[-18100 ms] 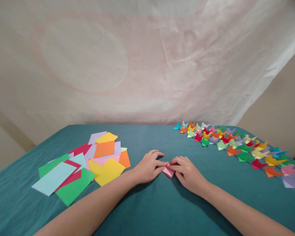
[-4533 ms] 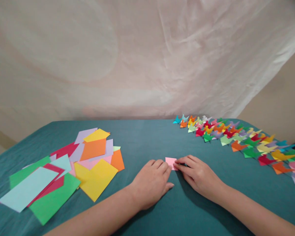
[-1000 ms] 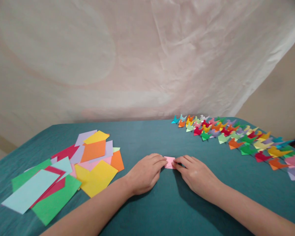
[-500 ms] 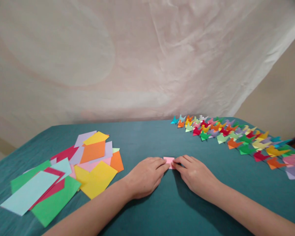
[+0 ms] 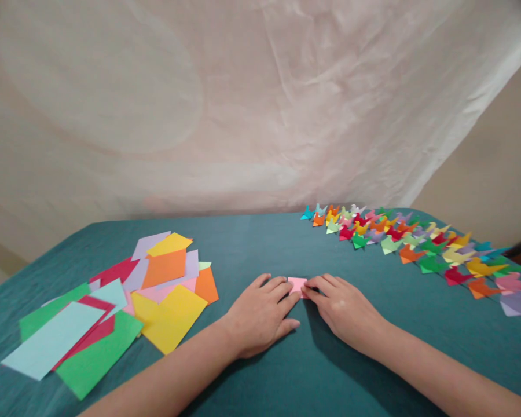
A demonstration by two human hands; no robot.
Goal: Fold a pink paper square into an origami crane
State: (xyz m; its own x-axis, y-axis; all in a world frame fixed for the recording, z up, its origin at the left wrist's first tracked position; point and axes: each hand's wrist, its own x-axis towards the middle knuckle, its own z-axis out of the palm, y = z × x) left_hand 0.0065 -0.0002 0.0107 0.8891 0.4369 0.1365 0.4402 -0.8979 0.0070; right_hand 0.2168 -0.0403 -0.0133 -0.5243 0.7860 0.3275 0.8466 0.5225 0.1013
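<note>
A small piece of folded pink paper point(image 5: 297, 285) lies on the teal cloth between my hands. My left hand point(image 5: 264, 313) is spread flat, its fingertips resting on the paper's left side and its thumb stretched out on the cloth. At the paper's right edge, my right hand point(image 5: 341, 301) pinches it between thumb and fingers. Part of the paper is hidden under the fingertips of both hands.
Loose coloured paper sheets point(image 5: 173, 315) overlap in a pile on the left. Rows of small folded paper birds point(image 5: 410, 253) stand along the right side of the teal-covered table point(image 5: 252, 243). A pale cloth point(image 5: 243, 104) hangs behind the table.
The fingers of my left hand have spread apart and its thumb has moved off the paper, down onto the cloth. My right hand keeps its pinch in nearly the same place.
</note>
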